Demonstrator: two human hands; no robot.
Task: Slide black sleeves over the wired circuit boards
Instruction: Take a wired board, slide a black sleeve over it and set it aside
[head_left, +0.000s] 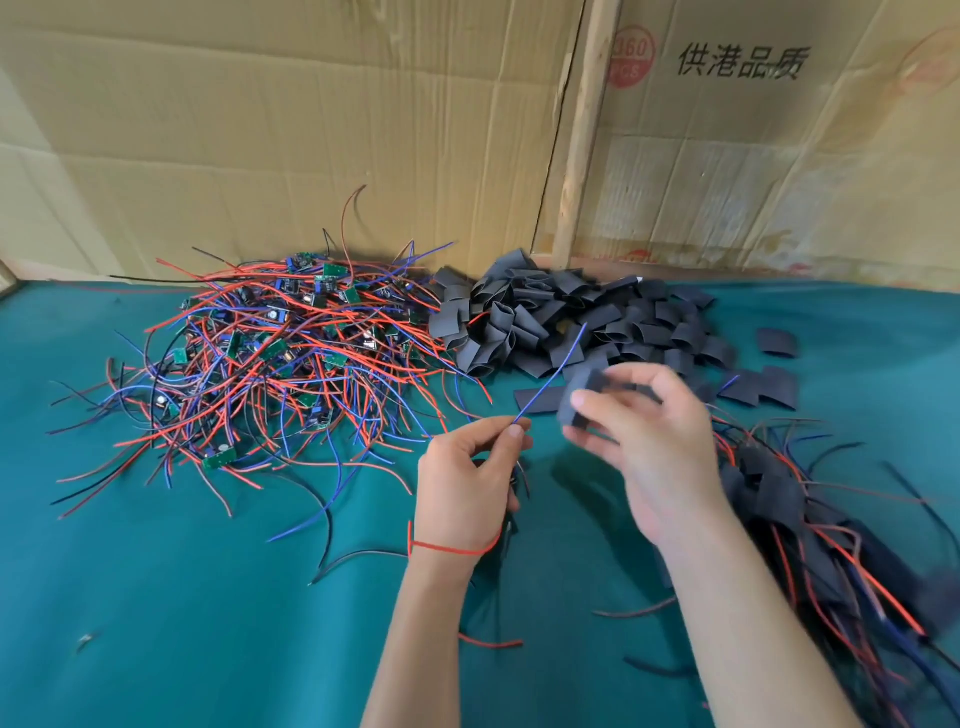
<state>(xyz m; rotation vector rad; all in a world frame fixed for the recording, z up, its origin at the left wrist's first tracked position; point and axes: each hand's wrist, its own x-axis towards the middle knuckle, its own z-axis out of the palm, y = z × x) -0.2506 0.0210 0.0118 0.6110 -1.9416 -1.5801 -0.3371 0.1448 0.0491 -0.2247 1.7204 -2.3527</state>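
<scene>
My left hand (467, 478) pinches a blue wire (556, 371) that slants up to the right; a circuit board inside the fist is hidden, with dark wires hanging below it. My right hand (644, 431) pinches a blurred black sleeve (582, 395) just right of the wire's upper part. A tangled pile of green circuit boards with red, blue and black wires (270, 353) lies at the left. A heap of loose black sleeves (566, 317) sits behind my hands.
Green cloth (182, 597) covers the table. Sleeved boards with trailing wires (810, 519) are piled at the right. Cardboard sheets (311, 130) and a wooden post (587, 135) stand along the back edge. Stray wire ends (491, 643) lie near my forearms.
</scene>
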